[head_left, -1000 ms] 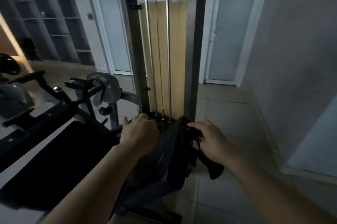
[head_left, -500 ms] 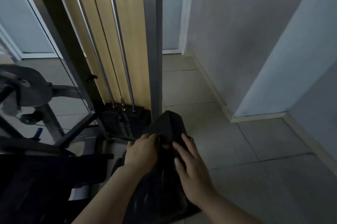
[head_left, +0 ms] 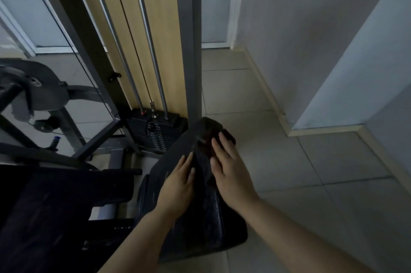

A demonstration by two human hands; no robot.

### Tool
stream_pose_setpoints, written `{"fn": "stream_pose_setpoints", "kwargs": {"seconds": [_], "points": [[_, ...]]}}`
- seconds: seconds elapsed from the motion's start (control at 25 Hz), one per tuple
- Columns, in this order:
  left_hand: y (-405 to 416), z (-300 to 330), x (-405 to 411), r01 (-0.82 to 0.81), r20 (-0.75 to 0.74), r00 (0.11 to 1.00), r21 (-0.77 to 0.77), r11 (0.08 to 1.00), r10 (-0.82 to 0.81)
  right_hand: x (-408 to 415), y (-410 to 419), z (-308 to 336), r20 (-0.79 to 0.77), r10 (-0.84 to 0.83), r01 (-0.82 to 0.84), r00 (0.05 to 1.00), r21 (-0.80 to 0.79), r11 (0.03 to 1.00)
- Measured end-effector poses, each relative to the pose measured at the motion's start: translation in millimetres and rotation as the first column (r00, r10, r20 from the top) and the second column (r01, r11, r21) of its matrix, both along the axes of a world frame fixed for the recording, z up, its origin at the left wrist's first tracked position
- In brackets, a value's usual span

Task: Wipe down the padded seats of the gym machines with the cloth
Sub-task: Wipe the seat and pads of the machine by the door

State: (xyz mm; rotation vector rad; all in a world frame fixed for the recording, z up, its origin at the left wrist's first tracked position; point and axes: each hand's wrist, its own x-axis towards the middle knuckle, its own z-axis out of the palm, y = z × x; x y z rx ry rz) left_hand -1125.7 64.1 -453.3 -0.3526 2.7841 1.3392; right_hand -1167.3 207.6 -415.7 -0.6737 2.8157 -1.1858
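Fingers (head_left: pixel 219 146) lie flat atop cloth (head_left: pixel 203 155) on padded seat (head_left: pixel 178 146).

Dim room; pale tiled floor (head_left: pixel 278 161) is being lit weakly from the right. Grey walls (head_left: pixel 300 28) are being met by a cream skirting (head_left: pixel 264 88) along the floor. A white door frame (head_left: pixel 231 6) is being partly hidden behind a steel upright (head_left: pixel 193 39). Two chrome guide rods (head_left: pixel 146 34) are being backed by a tan panel (head_left: pixel 164 28), ending at a black weight stack (head_left: pixel 155 130).
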Motion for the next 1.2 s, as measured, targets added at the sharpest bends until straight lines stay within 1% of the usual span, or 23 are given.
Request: {"fn": "stream_pose_setpoints", "kwargs": {"seconds": [0.12, 0.2, 0.28, 0.32, 0.36, 0.4, 0.48, 0.56, 0.64, 0.76, 0.84, 0.92, 1.0, 1.08, 1.2], "points": [[11.9, -4.2, 5.3, -0.02, -0.04, 0.999, 0.059, 0.998, 0.022, 71.8, 27.2, 6.5, 0.058, 0.073, -0.079, 0.996, 0.113, 0.99], [12.0, -11.9, 5.4, -0.008, -0.039, 0.999, 0.078, 0.997, 0.011, 81.1, 25.2, 11.3, 0.056, 0.064, -0.076, 0.996, 0.243, 0.967], [5.3, -14.7, 1.4, 0.021, -0.024, 1.0, 0.091, 0.996, -0.018, 53.3, 7.0, 16.4, -0.066, 0.023, 0.001, 0.998, 0.346, 0.938], [1.4, -14.8, 0.0, 0.036, -0.015, 0.999, 0.102, 0.994, -0.034, 31.8, -5.5, 16.2, -0.12, -0.006, 0.049, 0.993, 0.361, 0.931], [-1.6, -14.8, -0.7, 0.047, -0.008, 0.999, 0.1, 0.994, -0.047, 6.6, -17.2, 13.8, -0.139, -0.044, 0.093, 0.989, 0.366, 0.926], [-3.8, -14.0, 0.0, 0.058, 0.003, 0.998, 0.082, 0.995, -0.059, -18.8, -27.2, 10.6, -0.127, -0.088, 0.129, 0.988, 0.367, 0.921], [-6.2, -9.3, 1.4, 0.083, 0.022, 0.996, 0.064, 0.994, -0.085, -57.0, -40.9, 8.0, -0.05, -0.167, 0.174, 0.985, 0.353, 0.919], [-9.5, -3.7, 0.0, 0.101, 0.042, 0.994, 0.088, 0.991, -0.105, -65.6, -45.4, 7.9, 0.018, -0.207, 0.189, 0.978, 0.333, 0.924], [-13.9, -0.6, 0.8, 0.115, 0.024, 0.993, 0.1, 0.988, -0.118, -39.1, -39.1, 11.8, 0.009, -0.173, 0.16, 0.985, 0.34, 0.927], [-13.1, -0.3, 9.4, 0.101, -0.002, 0.995, 0.1, 0.99, -0.101, 49.9, -4.7, 16.4, -0.038, -0.074, 0.083, 0.997, 0.365, 0.927], [-7.9, -1.5, 15.7, 0.083, 0.02, 0.996, 0.143, 0.986, -0.087, 107.8, 16.3, 18.8, -0.038, -0.023, 0.037, 0.999, 0.427, 0.903], [-3.0, -2.8, 16.2, 0.082, 0.029, 0.996, 0.179, 0.98, -0.088, 126.0, 23.8, 16.9, -0.061, -0.012, 0.039, 0.998, 0.459, 0.887], [-2.7, -5.3, 14.9, 0.091, 0.023, 0.995, 0.169, 0.981, -0.097, 103.2, 14.2, 15.8, -0.119, -0.004, 0.058, 0.993, 0.456, 0.888], [-5.0, -7.8, 13.5, 0.104, 0.033, 0.993, 0.137, 0.985, -0.11, 57.8, -3.5, 13.7, -0.177, 0.013, 0.072, 0.984, 0.464, 0.883], [-8.7, -9.3, 12.1, 0.11, 0.069, 0.99, 0.135, 0.985, -0.12, -24.9, -33.0, 10.9, -0.161, -0.093, 0.157, 0.983, 0.448, 0.88]]}}
